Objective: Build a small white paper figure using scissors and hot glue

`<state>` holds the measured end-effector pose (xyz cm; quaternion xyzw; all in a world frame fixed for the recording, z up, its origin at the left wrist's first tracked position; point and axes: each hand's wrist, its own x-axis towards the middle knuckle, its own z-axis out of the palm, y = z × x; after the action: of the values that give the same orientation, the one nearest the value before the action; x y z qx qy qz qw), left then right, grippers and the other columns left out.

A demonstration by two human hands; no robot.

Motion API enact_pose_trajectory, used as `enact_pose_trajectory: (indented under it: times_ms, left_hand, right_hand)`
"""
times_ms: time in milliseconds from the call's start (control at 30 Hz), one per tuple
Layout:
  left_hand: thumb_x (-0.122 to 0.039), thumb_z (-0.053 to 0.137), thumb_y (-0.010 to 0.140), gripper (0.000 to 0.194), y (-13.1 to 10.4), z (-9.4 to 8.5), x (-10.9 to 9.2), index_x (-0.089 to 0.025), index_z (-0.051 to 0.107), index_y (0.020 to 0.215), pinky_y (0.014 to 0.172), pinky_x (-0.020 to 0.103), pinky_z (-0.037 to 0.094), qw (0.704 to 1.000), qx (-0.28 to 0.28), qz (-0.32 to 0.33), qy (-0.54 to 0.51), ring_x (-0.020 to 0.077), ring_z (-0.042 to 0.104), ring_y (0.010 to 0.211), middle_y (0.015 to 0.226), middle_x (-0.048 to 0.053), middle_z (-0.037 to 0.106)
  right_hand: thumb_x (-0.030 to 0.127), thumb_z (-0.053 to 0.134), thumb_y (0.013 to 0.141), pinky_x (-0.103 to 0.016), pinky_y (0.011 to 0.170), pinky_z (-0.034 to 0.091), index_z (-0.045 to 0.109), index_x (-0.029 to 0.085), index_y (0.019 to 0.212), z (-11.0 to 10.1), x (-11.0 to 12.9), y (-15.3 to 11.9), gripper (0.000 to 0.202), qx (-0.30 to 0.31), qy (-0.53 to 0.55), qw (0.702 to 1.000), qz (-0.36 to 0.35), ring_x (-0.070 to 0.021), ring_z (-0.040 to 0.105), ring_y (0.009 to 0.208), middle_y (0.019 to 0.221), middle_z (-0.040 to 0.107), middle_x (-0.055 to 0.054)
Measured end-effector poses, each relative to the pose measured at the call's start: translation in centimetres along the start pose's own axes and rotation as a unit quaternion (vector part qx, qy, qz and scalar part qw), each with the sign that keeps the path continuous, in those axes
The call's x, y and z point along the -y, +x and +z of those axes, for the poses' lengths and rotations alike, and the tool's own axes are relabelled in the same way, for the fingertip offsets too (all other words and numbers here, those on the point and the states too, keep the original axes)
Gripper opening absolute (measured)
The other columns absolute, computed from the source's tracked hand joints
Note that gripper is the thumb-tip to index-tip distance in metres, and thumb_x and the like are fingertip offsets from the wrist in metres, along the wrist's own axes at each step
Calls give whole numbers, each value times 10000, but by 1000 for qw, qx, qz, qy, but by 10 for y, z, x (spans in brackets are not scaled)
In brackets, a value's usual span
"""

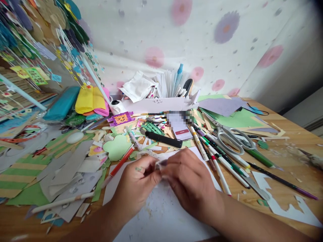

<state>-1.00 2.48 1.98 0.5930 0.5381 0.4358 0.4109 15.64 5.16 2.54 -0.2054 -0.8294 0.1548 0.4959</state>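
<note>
Both of my hands meet over a white paper sheet [161,215] at the lower middle. My left hand [140,183] pinches a small whitish piece [159,165] between thumb and forefinger. From the other side my right hand [188,181], fingers curled, grips the same piece. Its shape is mostly hidden by the fingers, so I cannot tell what it is. A greenish mark shows on my left forefinger. Just left of my left hand lies a red pen [122,161]; a green flower-shaped paper [117,147] is beyond it.
Paper scraps [73,168] cover the left side. Scissors [228,137] and markers [219,174] lie at right. Beyond my hands are a black cutter [164,139], a phone [180,126] and a white box [151,105] of supplies. Paper ornaments [37,75] hang at upper left.
</note>
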Motion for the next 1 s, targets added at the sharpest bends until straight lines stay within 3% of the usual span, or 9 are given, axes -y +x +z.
enact_pose_trajectory:
  times_ms: [200,400,500,633,800,1000]
  left_hand:
    - [-398,516,902,343,-2,-4,10,-192,453,634,504,229,281,999,39,-16,-8,109,324,570,608,-51,338]
    - [-370,504,900,320,-1,0,7,-196,450,637,515,241,294,1000,-3,0,27,122,358,578,613,-39,361]
    - [-338,492,896,271,0,1,0,-193,498,667,494,235,298,998,-24,19,57,118,357,548,596,-42,373]
    - [-327,466,911,331,-2,0,0,-199,431,608,460,227,272,997,-38,30,58,109,320,518,565,-50,325]
    - [-338,485,911,328,-4,0,10,-201,440,616,451,216,284,999,-36,-6,-14,108,316,521,572,-48,328]
    - [-387,558,863,292,-3,2,8,-188,544,650,526,241,427,989,-77,-30,-125,148,474,600,618,5,491]
  right_hand:
    - [102,602,855,-274,671,467,608,156,803,-2,-9,3,74,13,112,985,131,-141,568,720,748,626,-31]
    - [129,666,779,-258,628,501,612,169,857,4,-8,0,102,-28,150,959,239,-135,591,677,742,620,-12]
    - [86,622,799,-259,640,502,645,172,800,5,-7,-1,90,-23,113,974,194,-137,605,685,733,649,-25]
    - [40,568,815,-261,638,508,680,179,858,4,-6,0,183,-13,82,991,107,-150,606,723,773,654,-51]
    - [39,556,821,-277,620,493,693,161,910,2,-5,0,204,6,18,999,38,-166,583,715,790,644,-73]
    - [106,566,841,-330,617,509,685,72,1049,5,-3,-3,242,27,-97,995,5,-203,560,736,838,628,-129]
